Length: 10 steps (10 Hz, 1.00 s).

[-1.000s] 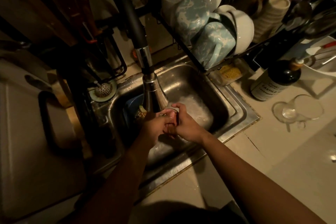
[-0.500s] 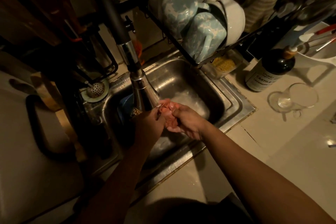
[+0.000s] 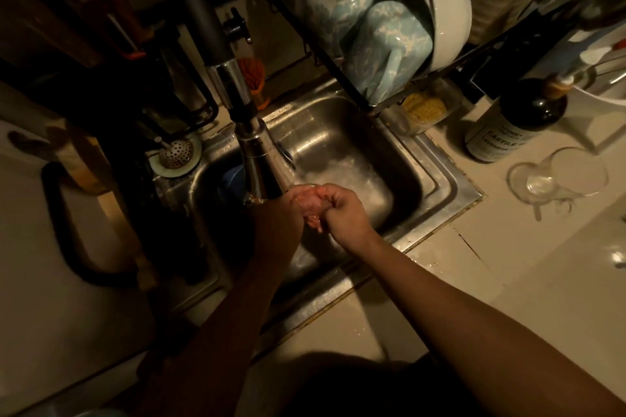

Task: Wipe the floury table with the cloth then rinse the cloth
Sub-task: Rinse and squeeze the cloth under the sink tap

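Observation:
A small wet pinkish cloth is bunched between both my hands over the steel sink. My left hand cups it from the left, right below the faucet head. Curled fingers of my right hand grip it from the right. The hands cover most of the cloth. Dim light keeps me from seeing a water stream clearly, though the sink bottom behind the hands glistens wet.
A dish rack with blue and white mugs and bowls overhangs the sink's back right. A dark bottle and a glass cup stand on the pale counter at right. A drain strainer lies left of the basin, a blue object inside it.
Both hands have stayed under the faucet and have shifted their hold on the cloth; more of the pinkish cloth shows between them now. My view has moved closer.

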### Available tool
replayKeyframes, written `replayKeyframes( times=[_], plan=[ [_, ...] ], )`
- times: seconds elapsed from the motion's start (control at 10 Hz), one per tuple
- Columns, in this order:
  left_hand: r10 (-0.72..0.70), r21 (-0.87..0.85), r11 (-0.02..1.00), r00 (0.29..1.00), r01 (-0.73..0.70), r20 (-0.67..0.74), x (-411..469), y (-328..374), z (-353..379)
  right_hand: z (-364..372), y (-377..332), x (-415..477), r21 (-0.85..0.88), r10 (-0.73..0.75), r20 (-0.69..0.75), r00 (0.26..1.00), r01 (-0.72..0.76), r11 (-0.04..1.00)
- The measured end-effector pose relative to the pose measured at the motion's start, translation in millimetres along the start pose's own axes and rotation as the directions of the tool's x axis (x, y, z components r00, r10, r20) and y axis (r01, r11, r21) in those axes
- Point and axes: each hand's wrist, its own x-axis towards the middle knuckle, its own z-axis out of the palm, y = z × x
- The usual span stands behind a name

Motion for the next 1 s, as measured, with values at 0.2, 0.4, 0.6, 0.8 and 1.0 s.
replayKeyframes(
  times=[0.2, 0.4, 0.6, 0.8, 1.0],
  plan=[
    [-0.299, -0.299, 0.923, 0.941, 0.243, -0.157, 14.0, -3.7, 20.2, 13.8, 3.2, -0.1, -0.057, -0.126, -0.172, 0.977, 0.118, 0.991],
    [-0.438, -0.532, 0.781, 0.894, 0.326, -0.095, 27.6, -21.2, 34.7, -1.1, 11.5, -1.0, -0.137, -0.153, -0.083, 0.985, 0.141, 0.98],
    [-0.472, -0.757, 0.61, 0.875, 0.235, -0.108, 17.3, 3.7, 16.6, -23.7, -12.2, -10.5, 0.548, 0.317, 0.26, 0.912, -0.41, 0.73],
    [-0.105, -0.535, 0.842, 0.994, 0.075, -0.025, -16.5, 30.8, -1.3, -21.7, -22.2, -11.4, 0.392, 0.31, 0.284, 0.907, -0.405, 0.826],
    [0.119, -0.142, 0.984, 0.99, -0.107, 0.081, -17.6, 24.8, -13.1, -20.8, -25.8, -16.0, 0.137, 0.16, 0.257, 0.953, -0.2, 0.97]
  ],
)
